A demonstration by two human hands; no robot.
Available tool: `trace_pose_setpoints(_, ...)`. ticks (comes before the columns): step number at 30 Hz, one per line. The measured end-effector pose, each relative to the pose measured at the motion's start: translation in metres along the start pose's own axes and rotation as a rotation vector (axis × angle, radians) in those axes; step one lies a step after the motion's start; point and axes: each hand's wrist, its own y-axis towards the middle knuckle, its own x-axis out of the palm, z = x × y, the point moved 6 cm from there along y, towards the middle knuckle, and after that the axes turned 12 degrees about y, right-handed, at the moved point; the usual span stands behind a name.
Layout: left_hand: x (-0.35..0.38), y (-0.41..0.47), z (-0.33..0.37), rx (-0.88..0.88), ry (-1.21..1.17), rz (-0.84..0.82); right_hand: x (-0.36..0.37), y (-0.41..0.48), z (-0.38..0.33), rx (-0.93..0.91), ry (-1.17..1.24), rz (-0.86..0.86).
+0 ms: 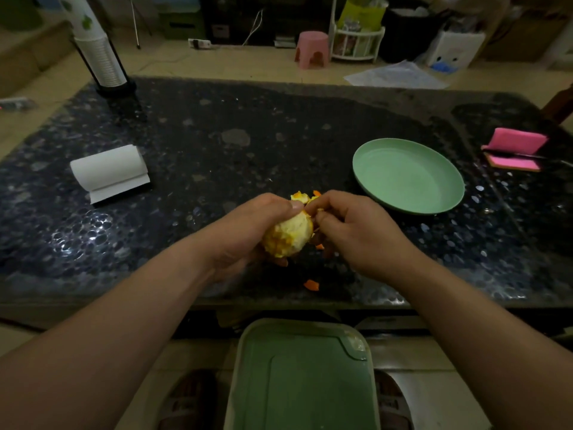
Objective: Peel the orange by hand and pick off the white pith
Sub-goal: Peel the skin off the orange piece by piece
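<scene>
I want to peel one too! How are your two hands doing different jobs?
The left hand wraps around the orange; the right hand just pinches peel at its top. The left hand is nearer the paper roll, the right hand nearer the green plate. Both are above the dark table.

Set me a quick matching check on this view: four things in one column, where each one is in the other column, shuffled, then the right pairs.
Things
1. orange
2. plate
3. paper roll
4. peel scrap

Places
A. on the left side of the table
B. held in the left hand
C. on the table by its near edge
D. on the table, to the right of the right hand, nothing in it

Pairs: 1-B, 2-D, 3-A, 4-C
</scene>
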Motion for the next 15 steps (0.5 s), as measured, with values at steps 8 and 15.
trace_pose_setpoints(8,-0.005,0.000,0.000,0.024,0.040,0.041,0.003,0.001,0.005,0.077,0.146,-0.081)
trace_pose_setpoints(15,-0.002,-0.003,0.008,0.112,0.258,0.094,0.001,0.001,0.001,-0.003,-0.058,-0.086)
